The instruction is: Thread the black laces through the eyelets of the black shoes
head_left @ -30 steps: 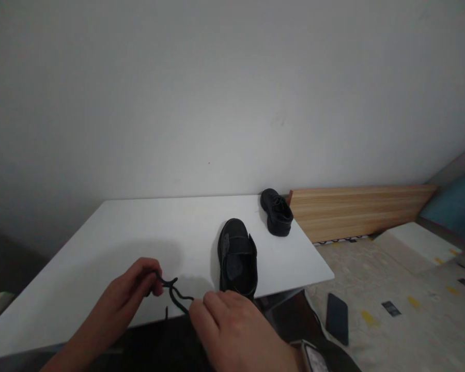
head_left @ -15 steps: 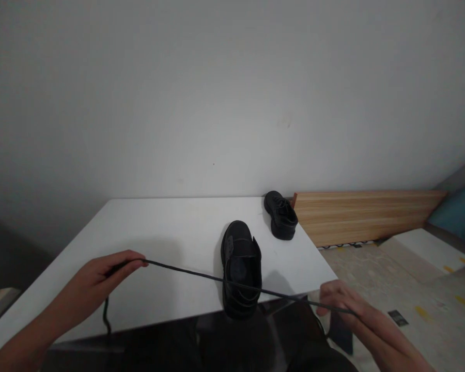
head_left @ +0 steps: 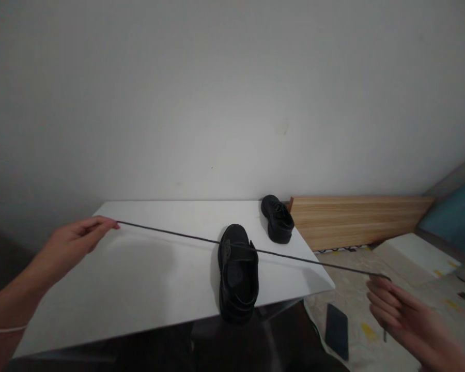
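Observation:
A dark shoelace (head_left: 166, 232) is stretched nearly straight between my two hands, sloping down to the right. My left hand (head_left: 86, 233) pinches it between thumb and fingers over the left part of the white table. Off the table's right edge, my right hand (head_left: 391, 305) is closed round the other end, and a short tail hangs below. Beneath the lace stands a black shoe (head_left: 238, 276), toe pointing away, its tongue flaps open and no lace visible in it. A second black shoe (head_left: 278, 219), with a lace in it, sits at the far right corner.
The white table (head_left: 139, 289) stands against a grey wall (head_left: 232, 103). Right of it are a wooden board (head_left: 360, 219), a pale floor mat (head_left: 360, 299) and a dark flat object (head_left: 336, 330). A white panel (head_left: 414, 256) lies farther back.
My hands have moved farther apart and upward, the left to the left and the right to the right. The lace now crosses nearer the shoe's toe.

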`<state>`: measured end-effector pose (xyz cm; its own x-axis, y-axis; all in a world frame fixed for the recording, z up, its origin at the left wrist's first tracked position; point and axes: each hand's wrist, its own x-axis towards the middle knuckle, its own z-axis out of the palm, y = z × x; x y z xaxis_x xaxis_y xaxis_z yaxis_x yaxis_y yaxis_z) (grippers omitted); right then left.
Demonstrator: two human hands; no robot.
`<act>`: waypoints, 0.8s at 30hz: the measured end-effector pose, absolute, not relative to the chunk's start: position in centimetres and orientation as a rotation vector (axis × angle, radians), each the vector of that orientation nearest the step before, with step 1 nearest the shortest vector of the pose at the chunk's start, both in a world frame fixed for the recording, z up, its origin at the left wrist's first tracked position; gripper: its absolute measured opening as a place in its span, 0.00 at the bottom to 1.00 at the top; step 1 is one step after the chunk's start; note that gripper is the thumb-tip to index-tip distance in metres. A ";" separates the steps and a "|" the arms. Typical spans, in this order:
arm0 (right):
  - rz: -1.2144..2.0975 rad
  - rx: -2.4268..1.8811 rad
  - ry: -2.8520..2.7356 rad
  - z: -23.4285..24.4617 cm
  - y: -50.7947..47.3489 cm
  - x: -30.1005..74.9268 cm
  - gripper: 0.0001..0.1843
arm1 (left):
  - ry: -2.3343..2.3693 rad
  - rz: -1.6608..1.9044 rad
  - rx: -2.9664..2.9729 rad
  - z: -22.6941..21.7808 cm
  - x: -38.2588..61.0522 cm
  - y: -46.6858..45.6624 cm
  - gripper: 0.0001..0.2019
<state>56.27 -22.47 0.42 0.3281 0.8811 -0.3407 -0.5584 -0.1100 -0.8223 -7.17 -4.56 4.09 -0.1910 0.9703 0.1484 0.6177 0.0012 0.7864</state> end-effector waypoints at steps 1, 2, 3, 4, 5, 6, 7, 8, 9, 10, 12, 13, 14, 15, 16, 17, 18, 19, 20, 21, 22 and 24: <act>1.324 -1.032 -0.305 0.9 -21.0 55.1 0.08 | 1.793 1.153 1.559 4.4 -6.5 -3.9 0.16; 1.381 -0.929 -0.276 1.4 -19.4 53.9 0.10 | 1.708 1.254 1.482 4.6 -5.7 -3.3 0.15; 1.410 -0.852 -0.272 1.8 -17.9 52.6 0.11 | 1.600 1.346 1.402 4.8 -4.9 -2.6 0.13; 1.444 -0.809 -0.288 2.1 -16.5 51.3 0.10 | 1.524 1.383 1.367 4.9 -4.2 -1.9 0.13; 1.464 -0.792 -0.316 2.1 -15.3 50.3 0.10 | 1.472 1.403 1.345 4.8 -3.6 -1.4 0.12; 1.479 -0.793 -0.329 1.9 -14.2 49.5 0.10 | 1.443 1.398 1.336 4.7 -3.1 -1.0 0.12; 1.494 -0.802 -0.339 1.5 -13.4 48.9 0.10 | 1.431 1.378 1.337 4.4 -2.8 -0.8 0.12; 1.508 -0.816 -0.345 0.9 -12.9 48.5 0.10 | 1.423 1.355 1.331 4.0 -2.7 -0.7 0.13; 1.521 -0.833 -0.347 0.2 -12.6 48.3 0.10 | 1.416 1.323 1.322 3.6 -2.7 -0.8 0.14; 1.535 -0.850 -0.348 -0.6 -12.5 48.1 0.09 | 1.414 1.286 1.310 3.0 -2.7 -1.0 0.15; 1.558 -0.880 -0.344 -2.2 -12.8 48.0 0.08 | 1.416 1.207 1.280 1.8 -3.1 -1.7 0.16; 1.565 -0.890 -0.341 -2.9 -13.1 47.8 0.07 | 1.419 1.169 1.267 1.1 -3.2 -2.2 0.17; 1.568 -0.895 -0.338 -3.5 -13.5 47.7 0.07 | 1.414 1.135 1.249 0.6 -3.2 -2.6 0.18; 1.568 -0.895 -0.337 -3.9 -13.9 47.4 0.08 | 1.386 1.103 1.214 0.1 -3.2 -2.9 0.18; 1.564 -0.891 -0.339 -4.3 -14.2 47.1 0.10 | 1.339 1.073 1.168 -0.4 -2.9 -3.2 0.17; 1.559 -0.885 -0.343 -4.5 -14.4 46.7 0.12 | 1.286 1.048 1.121 -0.7 -2.6 -3.4 0.17; 1.554 -0.878 -0.350 -4.6 -14.5 46.3 0.13 | 1.222 1.029 1.070 -1.0 -2.0 -3.6 0.16; 1.549 -0.871 -0.358 -4.7 -14.4 45.8 0.13 | 1.146 1.019 1.015 -1.2 -1.3 -3.6 0.15; 1.544 -0.866 -0.370 -4.7 -14.2 45.2 0.12 | 1.063 1.017 0.963 -1.4 -0.4 -3.6 0.15; 1.539 -0.864 -0.383 -4.7 -13.9 44.6 0.12 | 0.975 1.019 0.916 -1.5 0.7 -3.5 0.16; 1.533 -0.862 -0.398 -4.7 -13.5 43.9 0.12 | 0.875 1.023 0.862 -1.6 1.9 -3.2 0.18; 1.513 -0.860 -0.427 -4.8 -12.3 42.6 0.15 | 0.699 1.013 0.777 -2.0 4.5 -2.6 0.19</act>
